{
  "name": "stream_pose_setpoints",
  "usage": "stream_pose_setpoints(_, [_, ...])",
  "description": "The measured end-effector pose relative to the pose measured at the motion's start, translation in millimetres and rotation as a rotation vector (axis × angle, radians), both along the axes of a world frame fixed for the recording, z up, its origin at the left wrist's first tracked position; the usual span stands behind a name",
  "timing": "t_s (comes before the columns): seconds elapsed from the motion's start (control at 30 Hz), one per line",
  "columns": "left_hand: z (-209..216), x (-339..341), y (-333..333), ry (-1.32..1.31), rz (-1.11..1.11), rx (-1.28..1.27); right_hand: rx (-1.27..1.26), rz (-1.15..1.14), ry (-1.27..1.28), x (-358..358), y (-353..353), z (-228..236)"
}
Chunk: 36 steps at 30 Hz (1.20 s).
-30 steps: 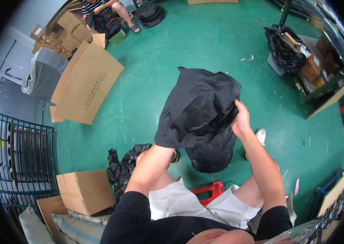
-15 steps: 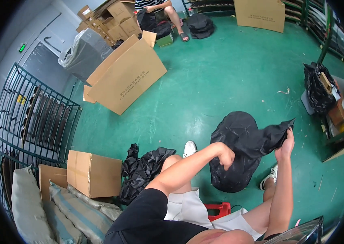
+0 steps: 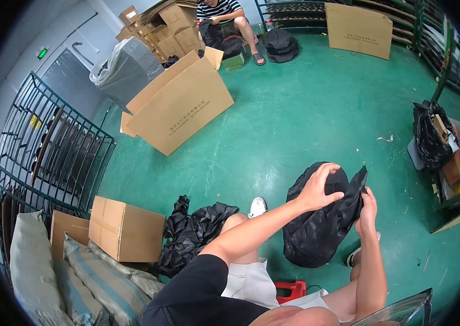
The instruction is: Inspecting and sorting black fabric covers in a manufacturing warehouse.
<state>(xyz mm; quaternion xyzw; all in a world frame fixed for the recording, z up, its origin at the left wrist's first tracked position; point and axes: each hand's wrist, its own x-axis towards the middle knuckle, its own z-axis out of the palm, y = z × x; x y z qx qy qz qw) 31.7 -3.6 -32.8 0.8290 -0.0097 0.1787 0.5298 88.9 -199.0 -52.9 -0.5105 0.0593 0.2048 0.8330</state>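
Note:
A rounded stack of black fabric pieces (image 3: pixel 309 239) lies on the floor between my feet. Above its right side, my right hand (image 3: pixel 368 209) pinches the edge of a black fabric piece (image 3: pixel 344 202), and a pointed corner of it sticks up past the fingers. My left hand (image 3: pixel 319 188) hovers over the stack with thumb and fingers apart, holding nothing. Whether its thumb touches the raised cloth is unclear. A second heap of crumpled black fabric (image 3: pixel 194 231) lies to the left, beside my left leg.
Left of me are a closed cardboard box (image 3: pixel 132 231), stuffed sacks (image 3: pixel 99 277) and a green metal rack (image 3: pixel 56 146). A large open carton (image 3: pixel 186 117) stands ahead. Across the green floor sits another person (image 3: pixel 222 13) handling black fabric. A cluttered shelf (image 3: pixel 453 163) is at right.
My right hand has drawn the fabric piece in to the left, over the stack. The left hand has moved up and right, and its curled fingers have spread.

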Motion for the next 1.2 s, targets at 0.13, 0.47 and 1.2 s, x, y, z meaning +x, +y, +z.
stream_pose_setpoints(0.13, [-8.1,0.2,-2.1,-0.084,-0.068,0.246,0.024,0.110,-0.049,-3.6,4.0,1.5])
stream_pose_setpoints(0.47, [-13.9,-0.7,-7.8,-0.129,-0.046,0.310,-0.045,0.129,0.007,-7.9,-0.7,-6.5])
stream_pose_setpoints(1.2, [-12.5,-3.7,-13.0,-0.169,-0.107,0.212,0.095,0.340,-0.057,-7.1,-1.4,14.8])
